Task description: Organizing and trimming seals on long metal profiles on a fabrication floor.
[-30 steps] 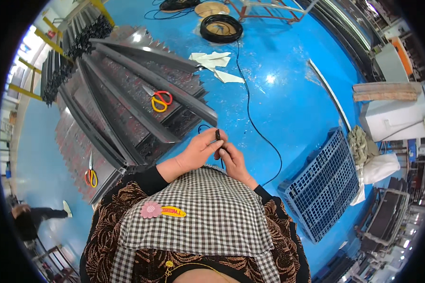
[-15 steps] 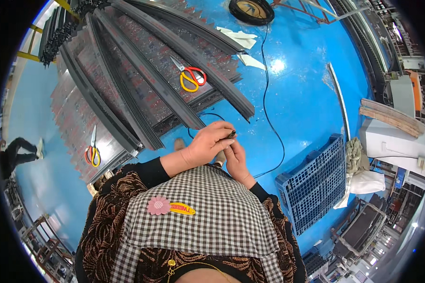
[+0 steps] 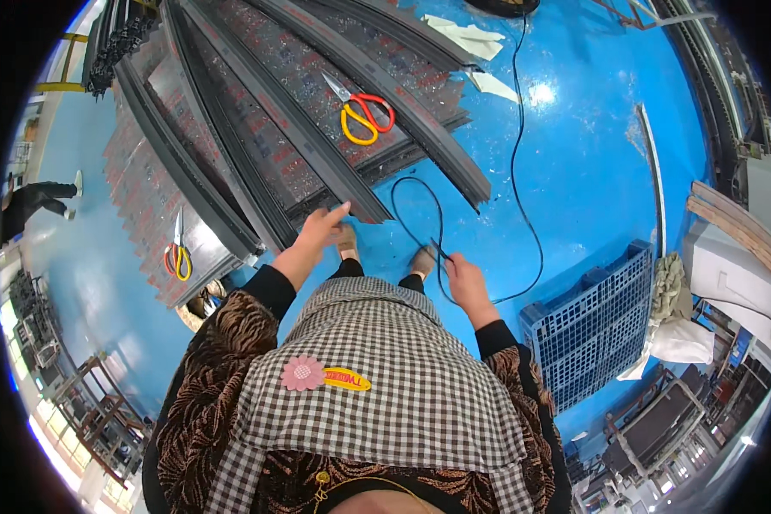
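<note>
My left hand (image 3: 319,231) is open, its fingers stretched toward the near end of a long dark grey profile strip (image 3: 355,193). I cannot tell whether they touch it. Lower right of that, my right hand (image 3: 466,280) is closed on a short, thin dark piece (image 3: 438,249) whose tip sticks out past the fingers; its kind is unclear. A thin black cord (image 3: 441,214) loops close by that hand. Scissors with one red and one yellow handle (image 3: 360,134) lie on the stack of strips. A second pair of scissors (image 3: 177,261) lies at the stack's left edge.
Several long profile strips (image 3: 231,163) fan out over a low pile with printed film. A blue plastic pallet (image 3: 587,325) stands on edge at the right, beside a greenish cloth (image 3: 672,287). White scraps (image 3: 464,38) lie on the blue floor (image 3: 574,171). A person's legs (image 3: 47,199) show at far left.
My hands have parted: the left moved left toward the strip end and opened, the right moved right and down. The black cord's loop now shows larger between my feet and the strips.
</note>
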`<action>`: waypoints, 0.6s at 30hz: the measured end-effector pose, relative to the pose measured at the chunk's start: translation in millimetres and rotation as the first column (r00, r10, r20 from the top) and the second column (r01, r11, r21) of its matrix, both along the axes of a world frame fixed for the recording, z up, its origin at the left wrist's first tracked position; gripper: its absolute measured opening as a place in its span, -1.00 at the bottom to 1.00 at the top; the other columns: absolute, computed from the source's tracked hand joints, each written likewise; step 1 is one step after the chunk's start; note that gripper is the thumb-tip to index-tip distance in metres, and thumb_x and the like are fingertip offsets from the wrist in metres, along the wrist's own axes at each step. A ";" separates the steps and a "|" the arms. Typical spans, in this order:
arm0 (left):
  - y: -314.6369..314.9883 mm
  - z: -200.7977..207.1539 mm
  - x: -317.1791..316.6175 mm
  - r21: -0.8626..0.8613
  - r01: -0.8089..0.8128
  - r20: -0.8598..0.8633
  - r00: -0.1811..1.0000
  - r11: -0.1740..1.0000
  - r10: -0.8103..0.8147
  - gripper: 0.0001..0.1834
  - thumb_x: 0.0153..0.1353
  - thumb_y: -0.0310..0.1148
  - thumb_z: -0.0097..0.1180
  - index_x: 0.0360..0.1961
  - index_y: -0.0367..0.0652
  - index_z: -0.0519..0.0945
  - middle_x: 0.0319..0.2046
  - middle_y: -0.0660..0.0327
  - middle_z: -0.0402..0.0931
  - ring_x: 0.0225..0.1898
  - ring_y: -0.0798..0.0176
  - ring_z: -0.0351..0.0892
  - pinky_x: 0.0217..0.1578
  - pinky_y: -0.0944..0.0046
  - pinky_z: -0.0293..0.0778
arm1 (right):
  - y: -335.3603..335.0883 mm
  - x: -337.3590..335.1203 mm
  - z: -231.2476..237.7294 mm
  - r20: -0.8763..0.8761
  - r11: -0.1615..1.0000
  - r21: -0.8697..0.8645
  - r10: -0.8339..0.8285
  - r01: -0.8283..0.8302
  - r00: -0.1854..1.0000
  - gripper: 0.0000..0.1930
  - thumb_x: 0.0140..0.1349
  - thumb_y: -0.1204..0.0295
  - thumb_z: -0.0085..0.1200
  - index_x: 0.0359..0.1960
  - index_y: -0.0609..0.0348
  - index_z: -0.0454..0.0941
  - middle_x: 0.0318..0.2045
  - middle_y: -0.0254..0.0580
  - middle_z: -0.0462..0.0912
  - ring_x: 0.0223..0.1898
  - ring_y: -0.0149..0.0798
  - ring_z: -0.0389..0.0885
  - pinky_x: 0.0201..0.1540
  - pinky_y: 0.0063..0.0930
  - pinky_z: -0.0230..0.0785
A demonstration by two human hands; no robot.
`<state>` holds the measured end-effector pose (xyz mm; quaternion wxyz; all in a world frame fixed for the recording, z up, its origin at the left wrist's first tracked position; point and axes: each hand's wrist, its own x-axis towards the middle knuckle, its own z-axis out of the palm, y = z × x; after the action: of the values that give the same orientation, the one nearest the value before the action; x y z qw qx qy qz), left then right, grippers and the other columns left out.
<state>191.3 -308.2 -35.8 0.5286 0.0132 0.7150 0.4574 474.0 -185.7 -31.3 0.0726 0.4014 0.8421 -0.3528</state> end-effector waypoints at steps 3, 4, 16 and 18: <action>5.9 -29.3 7.3 0.093 -0.373 0.355 0.879 0.923 0.320 -0.57 0.15 -0.12 0.12 -0.07 -0.20 0.48 -0.19 0.17 0.51 -0.22 0.24 0.48 -0.16 0.21 0.39 | -14.2 -30.0 -32.0 -0.250 0.986 -0.149 -0.105 0.069 0.962 -0.76 0.29 0.28 -0.14 -0.33 0.22 0.43 -0.53 -0.09 0.52 -0.57 -0.05 0.43 -0.50 -0.25 0.26; 7.7 -35.6 9.7 0.091 -0.493 0.468 0.788 0.865 0.399 -0.57 0.15 -0.11 0.11 -0.07 -0.19 0.48 -0.19 0.18 0.51 -0.22 0.24 0.48 -0.15 0.20 0.39 | -18.4 -33.6 -43.9 -0.365 0.961 -0.264 -0.179 0.083 0.914 -0.74 0.31 0.26 -0.14 -0.34 0.20 0.43 -0.60 -0.15 0.44 -0.61 -0.15 0.36 -0.52 -0.37 0.23; 24.5 41.6 4.7 0.151 -0.620 0.450 0.737 0.770 0.505 -0.60 0.12 -0.15 0.16 -0.12 -0.21 0.47 -0.29 0.13 0.55 -0.34 0.21 0.55 -0.38 0.28 0.48 | -10.2 -63.1 46.8 -0.038 0.065 -0.998 -0.767 0.018 0.640 -0.72 0.37 0.26 -0.20 -0.41 0.15 0.44 -0.61 -0.38 0.37 -0.54 -0.44 0.27 -0.43 -0.61 0.16; 25.9 52.8 5.2 0.146 -0.593 0.413 0.764 0.792 0.497 -0.60 0.12 -0.13 0.15 -0.13 -0.19 0.48 -0.30 0.14 0.56 -0.36 0.22 0.55 -0.41 0.30 0.48 | -13.6 -61.9 50.4 -0.082 0.068 -0.997 -0.775 -0.046 0.627 -0.72 0.36 0.27 -0.20 -0.41 0.16 0.45 -0.59 -0.36 0.38 -0.53 -0.45 0.28 -0.42 -0.60 0.17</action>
<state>196.5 -282.2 17.0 0.4836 -0.2081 0.5118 0.6789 412.1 -199.4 19.1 -0.0788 0.3355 0.2413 -0.9072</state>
